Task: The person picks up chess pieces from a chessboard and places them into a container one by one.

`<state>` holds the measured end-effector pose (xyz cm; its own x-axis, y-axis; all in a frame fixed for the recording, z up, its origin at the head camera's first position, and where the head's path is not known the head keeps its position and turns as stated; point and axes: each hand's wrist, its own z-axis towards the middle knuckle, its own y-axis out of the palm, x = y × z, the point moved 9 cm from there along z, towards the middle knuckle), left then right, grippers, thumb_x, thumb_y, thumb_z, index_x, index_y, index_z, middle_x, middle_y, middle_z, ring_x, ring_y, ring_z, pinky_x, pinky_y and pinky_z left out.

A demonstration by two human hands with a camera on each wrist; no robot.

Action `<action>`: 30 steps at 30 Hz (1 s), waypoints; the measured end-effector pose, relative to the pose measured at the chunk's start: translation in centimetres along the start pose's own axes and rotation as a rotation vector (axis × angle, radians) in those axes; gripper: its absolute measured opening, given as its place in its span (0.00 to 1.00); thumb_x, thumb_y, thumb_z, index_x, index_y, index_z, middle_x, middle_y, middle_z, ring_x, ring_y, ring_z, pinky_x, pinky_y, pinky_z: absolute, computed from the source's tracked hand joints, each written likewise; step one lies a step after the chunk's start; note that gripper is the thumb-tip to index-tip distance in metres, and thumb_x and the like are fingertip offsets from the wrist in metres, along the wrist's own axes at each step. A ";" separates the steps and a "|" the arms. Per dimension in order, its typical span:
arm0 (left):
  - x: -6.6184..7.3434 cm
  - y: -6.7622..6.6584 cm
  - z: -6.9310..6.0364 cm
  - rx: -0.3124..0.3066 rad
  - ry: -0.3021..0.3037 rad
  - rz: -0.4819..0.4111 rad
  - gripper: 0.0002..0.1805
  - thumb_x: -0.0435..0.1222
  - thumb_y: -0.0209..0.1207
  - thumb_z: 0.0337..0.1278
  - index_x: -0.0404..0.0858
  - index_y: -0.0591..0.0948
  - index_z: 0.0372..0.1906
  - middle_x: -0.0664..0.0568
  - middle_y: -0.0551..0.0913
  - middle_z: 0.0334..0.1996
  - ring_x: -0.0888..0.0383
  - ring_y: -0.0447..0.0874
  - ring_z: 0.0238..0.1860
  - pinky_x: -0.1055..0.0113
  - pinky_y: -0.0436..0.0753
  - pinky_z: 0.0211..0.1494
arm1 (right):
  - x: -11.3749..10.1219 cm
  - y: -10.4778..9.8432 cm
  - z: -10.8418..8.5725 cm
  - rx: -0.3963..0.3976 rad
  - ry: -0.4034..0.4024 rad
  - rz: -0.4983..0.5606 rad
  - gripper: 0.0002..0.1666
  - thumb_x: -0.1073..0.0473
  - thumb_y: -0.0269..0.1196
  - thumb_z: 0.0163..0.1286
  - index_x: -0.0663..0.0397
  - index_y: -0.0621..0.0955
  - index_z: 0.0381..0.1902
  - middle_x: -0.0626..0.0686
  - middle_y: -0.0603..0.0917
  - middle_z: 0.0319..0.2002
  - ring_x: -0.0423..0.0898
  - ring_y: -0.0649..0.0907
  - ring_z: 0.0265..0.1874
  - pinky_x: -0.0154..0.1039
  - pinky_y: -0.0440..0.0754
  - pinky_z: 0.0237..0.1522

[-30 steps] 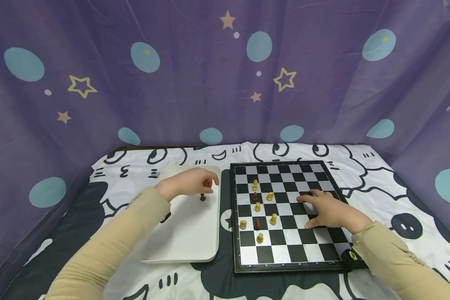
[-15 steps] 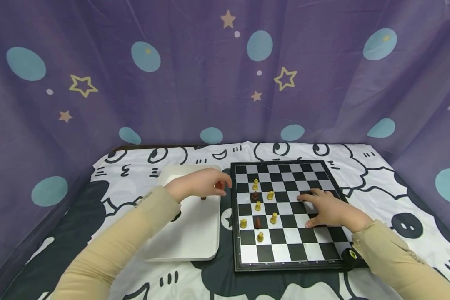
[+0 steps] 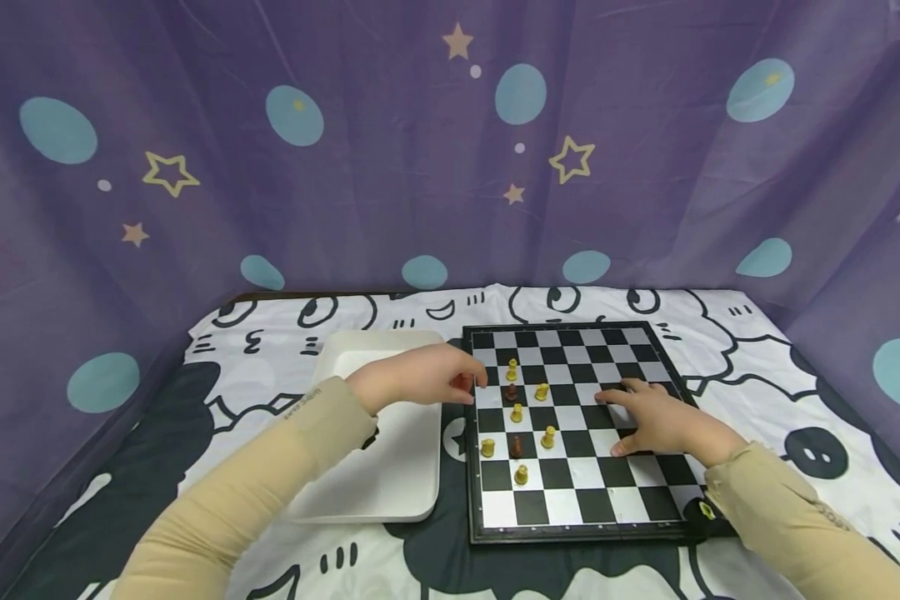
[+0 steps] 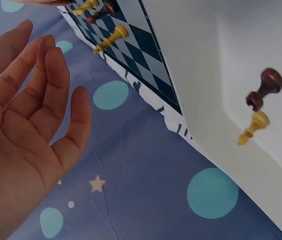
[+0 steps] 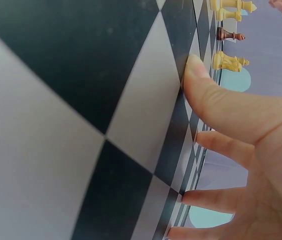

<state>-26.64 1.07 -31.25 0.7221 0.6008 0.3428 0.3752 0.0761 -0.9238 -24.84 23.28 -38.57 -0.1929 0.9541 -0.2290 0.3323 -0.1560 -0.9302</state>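
Steadying the chessboard [image 3: 585, 472], apparently, the right hand [image 3: 663, 423] rests on its right half, fingers spread and gripping nothing, while the left hand [image 3: 425, 375], fingers half-curled, any hold indeterminable, hangs at its left edge near the standing chess pieces [image 3: 517, 413].

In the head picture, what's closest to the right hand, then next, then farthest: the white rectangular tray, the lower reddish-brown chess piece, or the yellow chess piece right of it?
1. Yellow chess piece: left of the right hand, on the black-and-white checkered board.
2. Lower reddish-brown chess piece: farther left on the board.
3. White rectangular tray: off the board's left side.
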 end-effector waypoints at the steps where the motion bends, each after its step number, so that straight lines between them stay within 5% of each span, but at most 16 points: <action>1: 0.2 0.0 0.0 -0.001 0.007 0.000 0.14 0.35 0.62 0.58 0.38 0.81 0.49 0.56 0.81 0.32 0.62 0.75 0.32 0.68 0.76 0.41 | 0.0 0.0 0.0 0.000 0.000 0.000 0.49 0.41 0.74 0.42 0.50 0.73 0.62 0.76 0.60 0.64 0.81 0.60 0.60 0.74 0.65 0.50; 12: 1.7 1.2 0.6 -0.049 0.058 -0.006 0.12 0.34 0.62 0.58 0.37 0.81 0.47 0.56 0.79 0.28 0.64 0.72 0.28 0.71 0.74 0.36 | -0.1 -0.1 0.0 -0.002 -0.002 0.002 0.48 0.41 0.74 0.43 0.50 0.73 0.62 0.76 0.60 0.64 0.81 0.60 0.59 0.73 0.66 0.50; 30: 2.1 3.4 1.6 -0.128 0.016 0.013 0.12 0.37 0.63 0.57 0.42 0.82 0.47 0.57 0.80 0.32 0.63 0.73 0.32 0.70 0.74 0.38 | 0.1 0.0 0.0 -0.002 0.000 0.001 0.48 0.41 0.74 0.43 0.50 0.73 0.63 0.76 0.60 0.64 0.81 0.60 0.59 0.74 0.66 0.50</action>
<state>-24.79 3.93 -33.90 0.7362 0.5880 0.3350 0.4366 -0.0345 -0.8990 -24.89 23.35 -38.65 -0.1926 0.9539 -0.2302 0.3343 -0.1568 -0.9293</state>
